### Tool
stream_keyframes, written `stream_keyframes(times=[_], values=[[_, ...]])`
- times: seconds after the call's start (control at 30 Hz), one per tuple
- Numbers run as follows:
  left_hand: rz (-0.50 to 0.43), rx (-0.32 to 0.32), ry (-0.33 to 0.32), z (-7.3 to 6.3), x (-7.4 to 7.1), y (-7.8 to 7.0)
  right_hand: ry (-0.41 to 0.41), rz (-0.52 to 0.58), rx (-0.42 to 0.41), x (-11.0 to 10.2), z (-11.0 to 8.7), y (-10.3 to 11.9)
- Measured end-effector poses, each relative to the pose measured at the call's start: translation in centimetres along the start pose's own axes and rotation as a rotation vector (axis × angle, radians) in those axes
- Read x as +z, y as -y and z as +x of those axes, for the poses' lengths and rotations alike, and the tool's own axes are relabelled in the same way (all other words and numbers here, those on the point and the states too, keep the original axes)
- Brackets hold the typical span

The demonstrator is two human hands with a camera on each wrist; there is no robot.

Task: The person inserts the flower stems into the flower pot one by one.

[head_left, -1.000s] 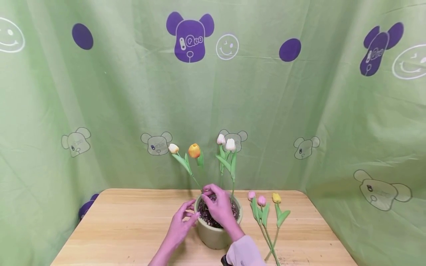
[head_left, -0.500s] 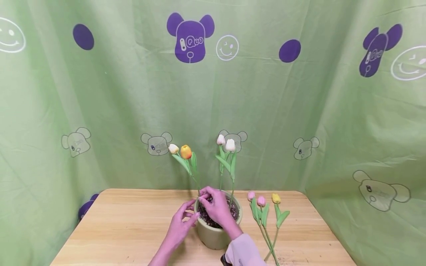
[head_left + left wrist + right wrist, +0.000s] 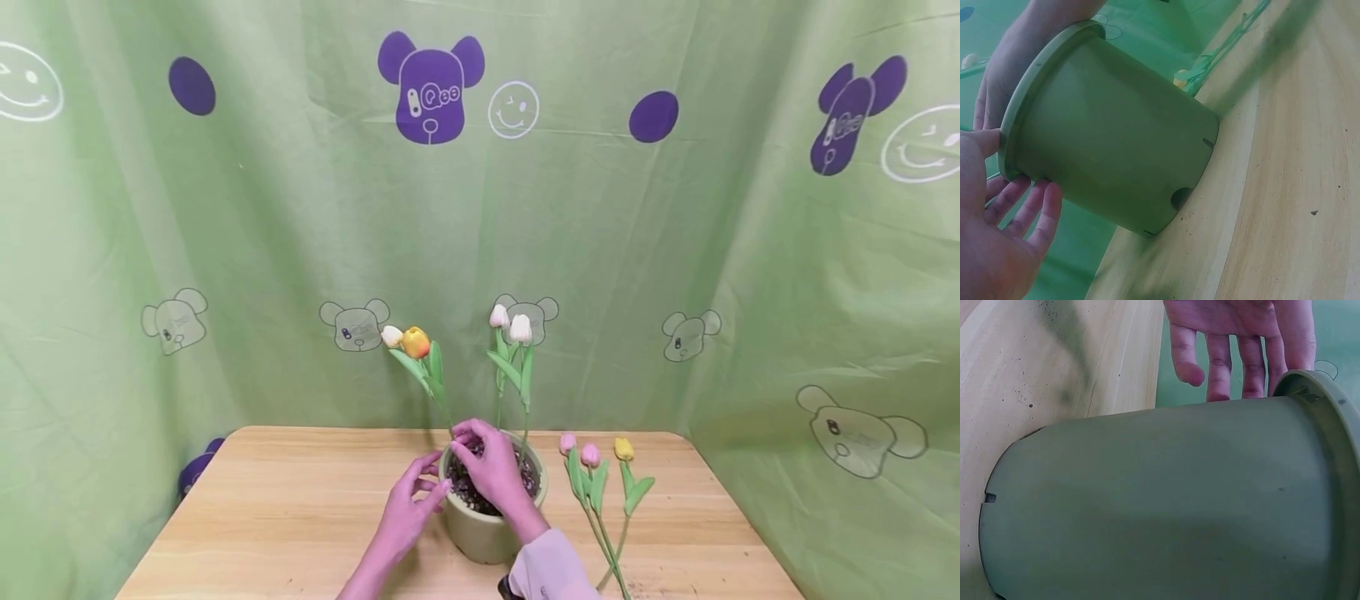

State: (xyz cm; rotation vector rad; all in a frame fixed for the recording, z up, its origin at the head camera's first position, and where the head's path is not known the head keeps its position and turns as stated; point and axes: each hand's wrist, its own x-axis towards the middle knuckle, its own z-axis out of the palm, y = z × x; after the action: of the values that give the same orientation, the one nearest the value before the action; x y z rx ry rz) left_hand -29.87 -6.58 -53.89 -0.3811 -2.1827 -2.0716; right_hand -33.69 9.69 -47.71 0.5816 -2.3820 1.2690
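A green flowerpot (image 3: 480, 537) filled with dark soil (image 3: 474, 500) stands upright on the table. My left hand (image 3: 405, 510) holds its left rim, thumb at the edge and fingers against the outer wall, as the left wrist view shows. Over the soil, my right hand (image 3: 495, 473) pinches the lower stem of an orange tulip (image 3: 416, 342), which leans left; the fingertips partly hide the stem. Close beside that bloom is a cream tulip (image 3: 392, 336). Two pale pink-white tulips (image 3: 521, 327) rise from the back right of the pot. In the right wrist view the pot wall (image 3: 1160, 494) covers most of the scene.
Two pink tulips (image 3: 590, 454) and a yellow tulip (image 3: 623, 448) lie on the wooden table (image 3: 300, 500) right of the pot, stems crossing. Some dark crumbs (image 3: 663, 588) are scattered near the stems. A green printed curtain (image 3: 585, 217) surrounds the table.
The orange tulip's bloom has swung left toward the cream tulip, and my right fingertips have shifted slightly left with its stem. My left hand has stayed at the pot's rim.
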Motion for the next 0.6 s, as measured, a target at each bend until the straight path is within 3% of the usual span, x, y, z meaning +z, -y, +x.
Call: stream_keyframes(times=[0.27, 0.6], values=[[0.002, 0.017, -0.024, -0.07, 0.33, 0.22, 0.028, 0.004, 0.006, 0.01, -0.02, -0.07], [-0.002, -0.013, -0.049, -0.47, 0.69, -0.47, 0.066, -0.025, 0.009, 0.03, -0.02, 0.05]])
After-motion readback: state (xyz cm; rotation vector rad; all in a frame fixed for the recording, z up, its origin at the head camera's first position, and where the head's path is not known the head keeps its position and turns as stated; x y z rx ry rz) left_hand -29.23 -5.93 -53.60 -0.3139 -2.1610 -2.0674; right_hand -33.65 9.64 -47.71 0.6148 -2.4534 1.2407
